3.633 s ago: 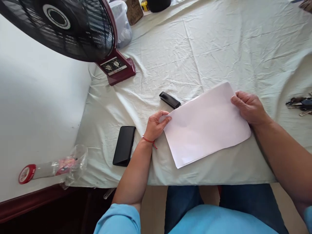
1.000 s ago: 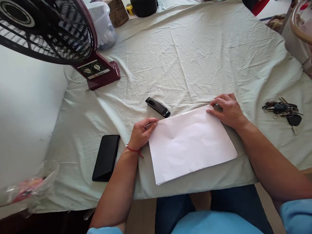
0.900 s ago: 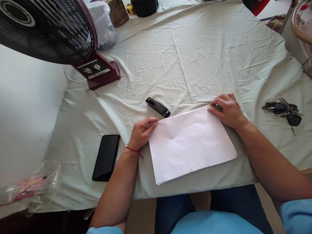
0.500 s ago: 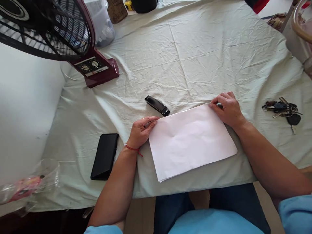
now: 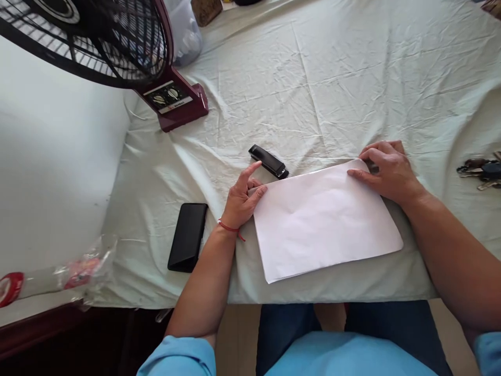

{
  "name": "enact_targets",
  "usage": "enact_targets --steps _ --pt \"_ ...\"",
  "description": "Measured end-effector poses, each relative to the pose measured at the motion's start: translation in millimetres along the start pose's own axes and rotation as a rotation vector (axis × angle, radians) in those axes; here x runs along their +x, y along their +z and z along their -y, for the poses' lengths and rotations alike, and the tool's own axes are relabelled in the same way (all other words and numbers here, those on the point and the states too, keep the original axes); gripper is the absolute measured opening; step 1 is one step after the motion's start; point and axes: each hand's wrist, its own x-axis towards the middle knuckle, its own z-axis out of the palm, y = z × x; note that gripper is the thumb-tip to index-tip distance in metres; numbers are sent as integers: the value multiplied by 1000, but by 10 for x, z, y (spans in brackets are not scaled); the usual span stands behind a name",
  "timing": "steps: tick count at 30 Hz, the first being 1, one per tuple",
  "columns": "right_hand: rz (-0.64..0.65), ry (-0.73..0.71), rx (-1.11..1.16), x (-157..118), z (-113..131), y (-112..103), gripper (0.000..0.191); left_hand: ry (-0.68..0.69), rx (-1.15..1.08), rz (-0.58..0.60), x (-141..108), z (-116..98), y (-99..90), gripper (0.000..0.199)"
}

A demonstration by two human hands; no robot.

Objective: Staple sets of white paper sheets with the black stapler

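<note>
White paper sheets [image 5: 321,224], stacked together, lie at a slight slant near the table's front edge. My left hand [image 5: 243,197] grips their upper left corner, thumb on top, with the index finger raised off the paper toward the stapler. At the upper right corner, my right hand [image 5: 385,169] holds the sheets with its thumb on top and the other fingers curled at the far edge. Just beyond the paper's far edge lies a black stapler [image 5: 268,161], close to my left index finger and untouched. A black phone [image 5: 188,237] rests to the left of my left forearm.
A maroon fan [image 5: 183,107] stands at the back left by the wall, beside a translucent container [image 5: 186,34]. Keys [image 5: 483,171] lie at the far right. A plastic-wrapped roll [image 5: 11,289] is at the lower left. A pale, wrinkled cloth [image 5: 340,94] covers the table.
The view has shifted, so the table's contents appear farther right. My left index finger has lifted from the paper. My right thumb lies farther over the sheets; the paper has hardly moved.
</note>
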Motion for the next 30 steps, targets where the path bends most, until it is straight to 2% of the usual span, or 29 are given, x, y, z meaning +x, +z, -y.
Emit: enact_targets --steps 3,8,12,14,17,21,23,26,30 --pt "21 -3 34 -12 15 -16 48 -11 3 1 -6 3 3 67" --pt "71 -53 12 -23 99 -21 70 -9 -3 11 -9 -5 4 67" --pt "77 -9 23 -1 101 -26 56 -7 -15 31 -13 -19 -1 67" --pt "63 24 88 14 103 -57 46 -6 -27 40 -15 -19 -1 67" --pt "44 52 250 20 150 -136 41 -7 -42 33 -17 -16 5 66" --pt "95 215 557 -33 255 -252 43 -9 -22 -2 -15 -13 11 64" --pt "122 324 607 -70 293 -303 48 -10 -9 -12 -9 -9 12 63" --pt "237 420 619 -105 342 -378 63 -7 -5 -30 3 3 9 63" --pt "381 589 861 -146 456 -461 71 -18 -17 -68 14 10 3 64"
